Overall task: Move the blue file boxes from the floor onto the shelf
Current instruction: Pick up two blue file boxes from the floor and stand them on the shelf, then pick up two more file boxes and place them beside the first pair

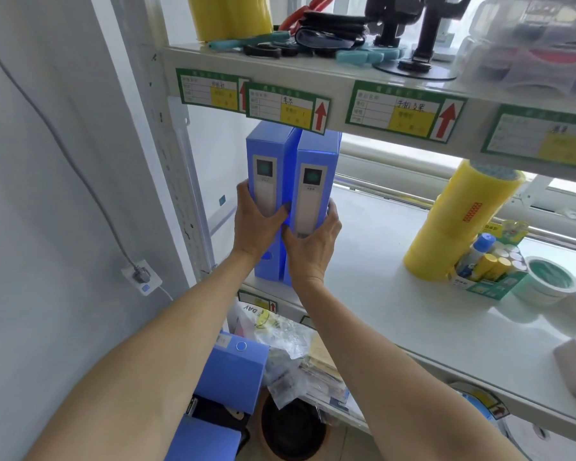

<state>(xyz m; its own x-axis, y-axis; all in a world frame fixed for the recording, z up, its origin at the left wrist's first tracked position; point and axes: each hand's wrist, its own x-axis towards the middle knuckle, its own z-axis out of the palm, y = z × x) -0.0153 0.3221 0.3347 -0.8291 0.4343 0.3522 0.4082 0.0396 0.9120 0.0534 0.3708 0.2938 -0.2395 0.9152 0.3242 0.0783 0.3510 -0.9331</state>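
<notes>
Both hands [286, 227] grip two file boxes [293, 181] upright at shelf [396, 294] edge.

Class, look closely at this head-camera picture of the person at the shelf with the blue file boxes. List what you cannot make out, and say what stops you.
1. Handwriting on the green shelf labels: too small and blurred.
2. Spine labels of the two upright file boxes: bottoms covered by the left hand and right hand.
3. Clear bin, top right: contents blurred, cut off by the frame edge.
4. File boxes on the floor: count unclear, partly behind the left forearm.
</notes>
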